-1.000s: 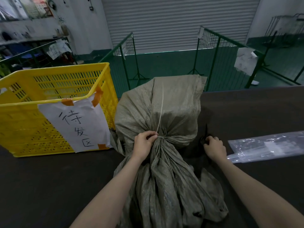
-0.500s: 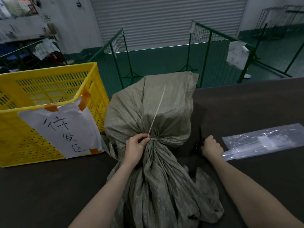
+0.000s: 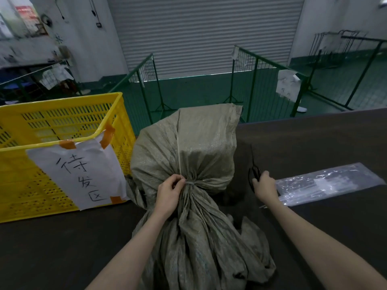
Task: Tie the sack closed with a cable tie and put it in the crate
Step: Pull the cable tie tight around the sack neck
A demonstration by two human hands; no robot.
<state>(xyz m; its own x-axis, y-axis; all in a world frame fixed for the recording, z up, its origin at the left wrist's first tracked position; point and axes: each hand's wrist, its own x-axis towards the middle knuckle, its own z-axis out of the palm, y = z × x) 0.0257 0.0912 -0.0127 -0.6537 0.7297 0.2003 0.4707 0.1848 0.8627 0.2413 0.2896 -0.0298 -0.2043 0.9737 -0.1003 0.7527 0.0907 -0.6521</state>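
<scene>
A grey-green woven sack (image 3: 194,147) lies on the dark table, its neck cinched by a white cable tie (image 3: 178,155) whose long tail points up over the sack. My left hand (image 3: 169,193) pinches the tie at the gathered neck. To the right of the sack, my right hand (image 3: 264,186) grips the handles of black scissors (image 3: 253,172), whose blades point away from me. A yellow slatted crate (image 3: 62,130) with a taped paper label stands to the left, touching the sack.
A clear plastic bag of cable ties (image 3: 328,183) lies on the table to the right. Green metal fence panels (image 3: 146,84) stand beyond the table's far edge (image 3: 314,114). A roller shutter door closes the back wall.
My right hand has lifted the scissors off the table, so their blades now show. My left hand stays pinched at the tie on the sack's neck. The tie's tail now stands more upright.
</scene>
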